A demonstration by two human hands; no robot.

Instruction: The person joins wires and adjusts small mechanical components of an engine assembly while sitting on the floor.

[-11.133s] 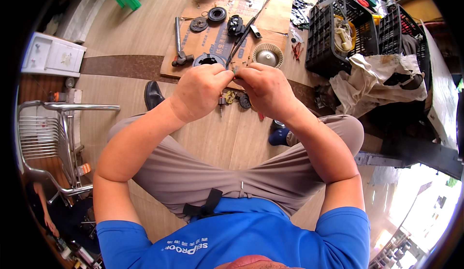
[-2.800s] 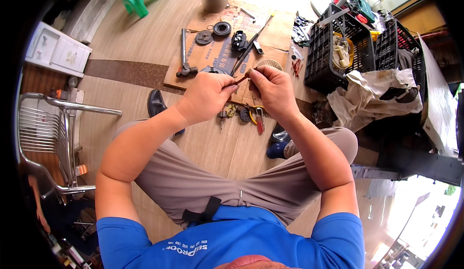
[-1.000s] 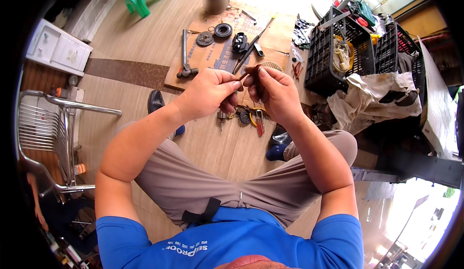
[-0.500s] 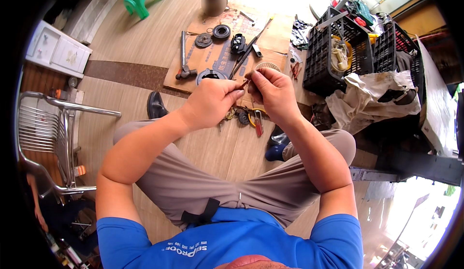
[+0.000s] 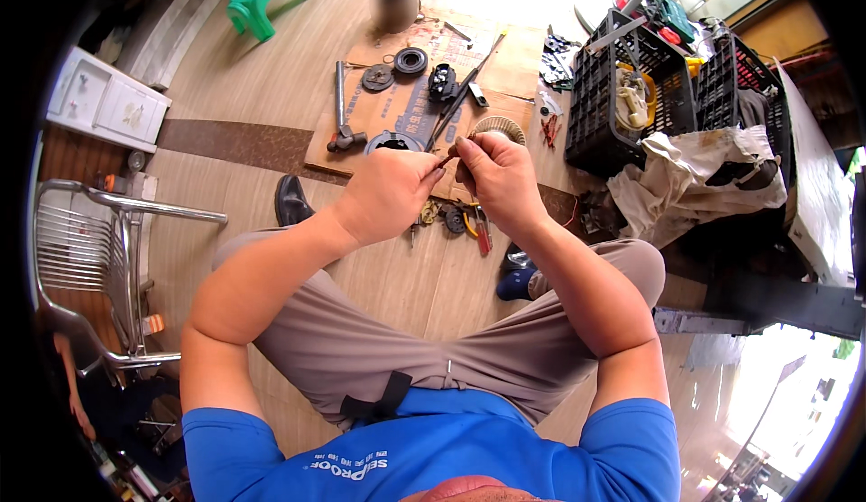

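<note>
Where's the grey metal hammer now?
In the head view, the grey metal hammer lies at left on the brown cardboard sheet, left of the round dark disc.

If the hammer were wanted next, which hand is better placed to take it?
Probably the left hand: the hammer lies on the cardboard, nearer to it than to the right hand. Both pinch a thin dark piece, so the left would need to let go first.

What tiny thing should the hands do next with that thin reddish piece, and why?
Perhaps ease the right hand open slightly, with the left hand pinching. Both hands seem to grip the thin reddish piece, and only a short stretch shows between them, so loosening one side might let its hidden end be seen. That's just my judgement.
</note>
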